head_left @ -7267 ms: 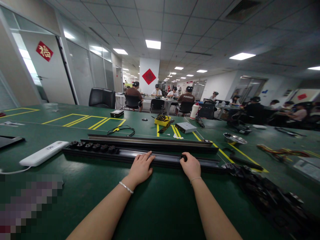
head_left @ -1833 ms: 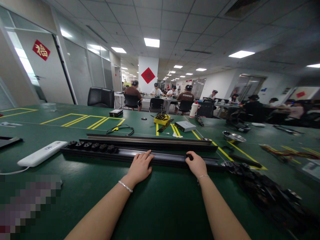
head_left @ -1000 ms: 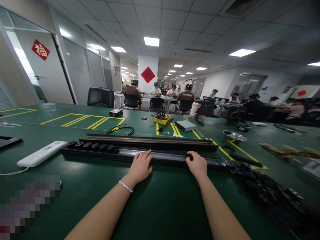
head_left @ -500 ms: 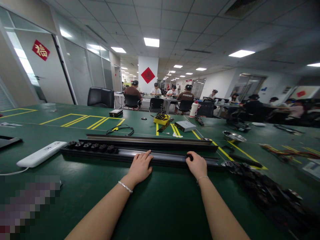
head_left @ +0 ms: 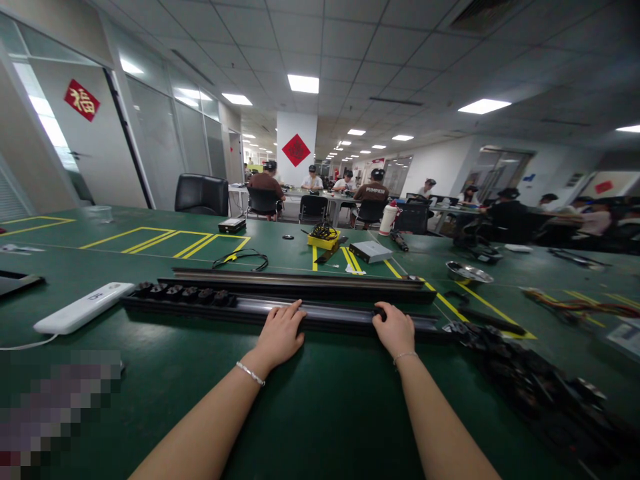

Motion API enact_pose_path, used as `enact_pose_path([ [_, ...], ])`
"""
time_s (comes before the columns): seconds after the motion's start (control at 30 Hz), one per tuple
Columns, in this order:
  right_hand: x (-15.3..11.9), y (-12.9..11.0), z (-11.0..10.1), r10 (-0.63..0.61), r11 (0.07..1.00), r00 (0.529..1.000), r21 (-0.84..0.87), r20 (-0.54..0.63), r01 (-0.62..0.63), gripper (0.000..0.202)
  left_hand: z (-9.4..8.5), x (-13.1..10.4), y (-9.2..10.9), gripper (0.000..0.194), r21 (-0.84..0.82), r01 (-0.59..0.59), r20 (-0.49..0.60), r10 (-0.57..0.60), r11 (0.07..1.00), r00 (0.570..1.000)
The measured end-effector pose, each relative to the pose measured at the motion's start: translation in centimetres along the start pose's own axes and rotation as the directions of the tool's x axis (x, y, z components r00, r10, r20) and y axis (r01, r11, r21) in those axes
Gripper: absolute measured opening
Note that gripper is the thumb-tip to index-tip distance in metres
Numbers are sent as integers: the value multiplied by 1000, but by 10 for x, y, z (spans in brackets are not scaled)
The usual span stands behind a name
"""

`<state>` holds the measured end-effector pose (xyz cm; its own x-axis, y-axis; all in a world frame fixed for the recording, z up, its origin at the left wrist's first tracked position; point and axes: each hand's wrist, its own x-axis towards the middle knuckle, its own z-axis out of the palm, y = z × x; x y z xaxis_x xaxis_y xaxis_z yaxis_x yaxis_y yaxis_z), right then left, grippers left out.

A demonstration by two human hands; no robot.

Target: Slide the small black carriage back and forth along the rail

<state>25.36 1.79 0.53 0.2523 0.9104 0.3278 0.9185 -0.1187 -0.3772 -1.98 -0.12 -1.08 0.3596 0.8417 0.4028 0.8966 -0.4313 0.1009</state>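
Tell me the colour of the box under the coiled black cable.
Yellow; the box shows best in the head view, beneath the coiled black cable.

L hand [head_left: 281, 335] & R hand [head_left: 395, 329] both bare, fingers slim. L wrist has a silver-col. bracelet [head_left: 251, 373], fairly thick, shiny, w/ a twisted or segmented look; exact pattern too small to tell. R wrist has a thinner bracelet [head_left: 404, 357], also silver-ish, fine like a chain, dimmer; links too blurred to make out. Both forearms bare up to the pic's bottom edge, smooth, tapering twd the wrists.
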Motion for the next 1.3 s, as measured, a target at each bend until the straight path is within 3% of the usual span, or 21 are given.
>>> enact_pose_path([
  [0.4, 0, 1, -5, 5, 1000, 1000, 11, 18, -6, 38, -2, 1, 1, 43, 5, 9, 13, -9, 1000, 1000],
  [0.63, 1, 4, -2, 34, 999, 999, -21, -28, -34, 41, 1, 0, -1, 43, 0, 4, 4, -4, 1000, 1000],
  [1.3, 3, 5, -6, 101, 995, 994, 1, 33, -101, 44, -1, 0, 0, 41, 15, -10, -16, 10, 1000, 1000],
])
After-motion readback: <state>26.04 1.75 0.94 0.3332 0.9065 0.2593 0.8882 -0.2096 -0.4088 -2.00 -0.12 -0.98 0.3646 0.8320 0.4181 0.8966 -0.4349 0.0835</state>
